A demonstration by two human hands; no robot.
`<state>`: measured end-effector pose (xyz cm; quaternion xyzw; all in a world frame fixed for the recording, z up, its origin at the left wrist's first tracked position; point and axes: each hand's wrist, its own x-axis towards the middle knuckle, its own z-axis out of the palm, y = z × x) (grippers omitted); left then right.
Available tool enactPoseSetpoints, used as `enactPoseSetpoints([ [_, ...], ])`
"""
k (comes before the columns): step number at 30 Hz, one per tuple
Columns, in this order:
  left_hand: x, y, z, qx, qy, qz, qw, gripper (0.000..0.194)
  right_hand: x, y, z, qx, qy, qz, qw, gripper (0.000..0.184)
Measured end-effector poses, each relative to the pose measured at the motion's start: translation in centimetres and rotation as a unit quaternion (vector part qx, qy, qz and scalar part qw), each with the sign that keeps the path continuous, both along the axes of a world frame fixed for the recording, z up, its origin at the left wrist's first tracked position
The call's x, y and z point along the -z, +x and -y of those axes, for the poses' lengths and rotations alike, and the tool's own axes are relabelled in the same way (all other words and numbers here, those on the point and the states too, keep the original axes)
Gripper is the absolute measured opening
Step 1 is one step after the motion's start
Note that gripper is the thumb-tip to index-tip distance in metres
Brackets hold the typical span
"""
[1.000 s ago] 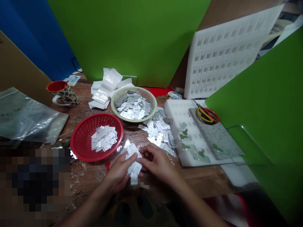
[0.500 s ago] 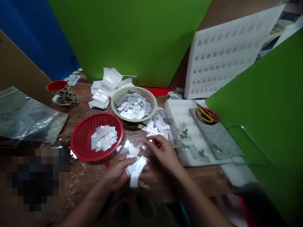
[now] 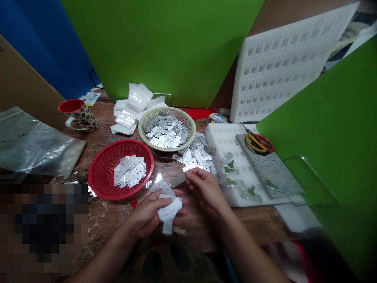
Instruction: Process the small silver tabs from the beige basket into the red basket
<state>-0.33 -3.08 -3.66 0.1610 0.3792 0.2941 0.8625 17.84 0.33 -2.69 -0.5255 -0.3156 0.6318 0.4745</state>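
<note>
Several flat metal plates (image 3: 170, 210) lie fanned in my left hand (image 3: 149, 212), with the thumb pressed on top of them. My right hand (image 3: 204, 188) pinches one grey metal plate (image 3: 178, 180) between thumb and fingertips, just above and to the right of the bunch. Behind the right hand is a loose pile of similar plates (image 3: 198, 154) on the table. A red basket (image 3: 93, 173) to the left holds a heap of these plates, and a cream basket (image 3: 193, 127) behind holds more.
On the right, a white foam block (image 3: 215, 137) bears small plates, a speckled stone slab (image 3: 265, 169) and scissors (image 3: 256, 143). A mug (image 3: 81, 116), a clear plastic bag (image 3: 38, 145) and stacked white packets (image 3: 132, 108) stand further left. Green panels (image 3: 165, 47) wall the table.
My right hand, earlier near the loose pile with no plate visible in its fingers, now holds a single plate beside the left hand. The fanned plates in my left hand have shifted slightly.
</note>
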Motion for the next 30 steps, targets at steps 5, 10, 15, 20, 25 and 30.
enactPoseSetpoints([
  [5, 0.1, -0.1, 0.0, 0.01, -0.007, 0.003, 1.0, 0.031, 1.0, 1.3, -1.3, 0.101, 0.009, 0.024, 0.995, 0.039],
  [10, 0.0, 0.5, 0.0, 0.016, -0.002, 0.003, 1.0, 0.026, 1.1, -1.1, -0.2, -0.04, 0.079, 0.183, 0.979, 0.03],
  [15, 0.0, 0.5, 0.0, 0.026, -0.004, 0.02, 0.999, 0.024, 1.2, -2.3, -0.8, -0.104, 0.107, 0.236, 0.96, 0.019],
  [20, 0.4, -0.2, -0.2, -0.026, -0.01, 0.015, 0.999, 0.035, 0.5, 0.6, -1.7, -0.001, 0.196, 0.325, 0.925, 0.027],
  [25, 0.7, -0.1, -0.9, -0.066, -0.044, 0.04, 0.996, 0.031, -1.5, 1.5, 1.0, -0.283, 0.327, 0.34, 0.835, 0.04],
  [30, 0.5, -0.2, -1.3, -0.066, -0.085, 0.07, 0.992, 0.042, -1.3, 1.1, 1.8, -0.321, 0.351, 0.421, 0.772, 0.037],
])
